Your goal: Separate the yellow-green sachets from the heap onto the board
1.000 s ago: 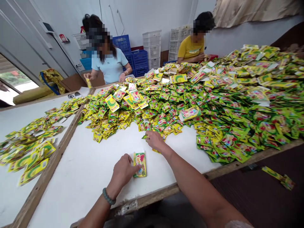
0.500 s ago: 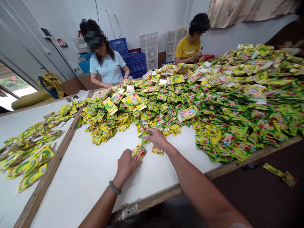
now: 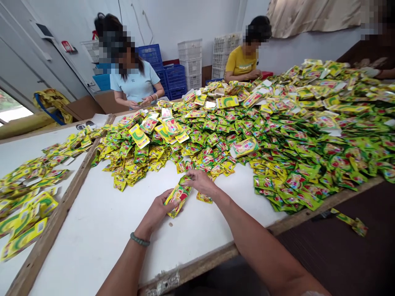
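My left hand (image 3: pixel 156 213), with a green bead bracelet on its wrist, is closed on a small stack of yellow-green packets (image 3: pixel 176 198) held just above the white table (image 3: pixel 101 230). My right hand (image 3: pixel 201 182) pinches one green packet (image 3: pixel 185 180) and holds it against the top end of that stack. One loose packet (image 3: pixel 204 198) lies under my right wrist. A large heap of the same packets (image 3: pixel 277 135) spreads across the table beyond both hands.
A second table (image 3: pixel 18 152) on the left carries more packets, split off by a wooden rail (image 3: pixel 64 201). A person in a light blue shirt (image 3: pixel 132 84) and another in yellow (image 3: pixel 242 61) work at the far edge. Stacked crates (image 3: pixel 189 63) line the wall. A packet strip (image 3: pixel 350 222) lies right of the table.
My left hand lifted the packet stack off the table and tilted it. My right hand drew a green packet out of the heap and brought it to the stack's top.
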`<control>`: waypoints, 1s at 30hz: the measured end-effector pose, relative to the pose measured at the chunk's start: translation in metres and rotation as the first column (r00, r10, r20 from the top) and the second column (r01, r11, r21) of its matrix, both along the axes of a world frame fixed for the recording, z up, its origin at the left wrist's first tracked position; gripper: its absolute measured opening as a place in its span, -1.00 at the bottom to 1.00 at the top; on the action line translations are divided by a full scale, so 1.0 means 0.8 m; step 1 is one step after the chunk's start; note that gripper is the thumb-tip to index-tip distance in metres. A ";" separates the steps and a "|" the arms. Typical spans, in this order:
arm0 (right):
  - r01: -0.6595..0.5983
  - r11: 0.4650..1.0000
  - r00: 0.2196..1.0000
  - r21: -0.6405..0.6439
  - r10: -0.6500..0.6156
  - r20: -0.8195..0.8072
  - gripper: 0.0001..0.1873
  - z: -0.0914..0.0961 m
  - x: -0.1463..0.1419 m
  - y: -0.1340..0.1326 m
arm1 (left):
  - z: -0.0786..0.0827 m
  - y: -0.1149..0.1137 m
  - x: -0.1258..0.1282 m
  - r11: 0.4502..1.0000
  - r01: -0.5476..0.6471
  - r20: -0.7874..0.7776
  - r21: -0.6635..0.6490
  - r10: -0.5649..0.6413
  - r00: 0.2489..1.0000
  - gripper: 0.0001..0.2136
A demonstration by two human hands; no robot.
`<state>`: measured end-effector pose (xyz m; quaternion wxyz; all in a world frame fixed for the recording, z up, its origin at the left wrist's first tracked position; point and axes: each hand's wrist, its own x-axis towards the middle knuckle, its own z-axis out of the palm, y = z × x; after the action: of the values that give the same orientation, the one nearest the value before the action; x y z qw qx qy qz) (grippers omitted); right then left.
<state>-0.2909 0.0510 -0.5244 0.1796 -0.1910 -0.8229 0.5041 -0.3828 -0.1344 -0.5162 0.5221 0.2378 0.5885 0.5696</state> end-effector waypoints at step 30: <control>-0.083 0.987 0.992 0.138 0.069 0.103 -0.75 0.036 0.017 0.004 | 0.013 -0.009 -0.023 0.988 -0.152 0.072 -0.020 0.153 0.986 -0.44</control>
<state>-0.2771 0.0542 -0.4956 0.1328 -0.1705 -0.8713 0.4407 -0.4015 -0.1418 -0.5060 0.5000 0.1673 0.5895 0.6120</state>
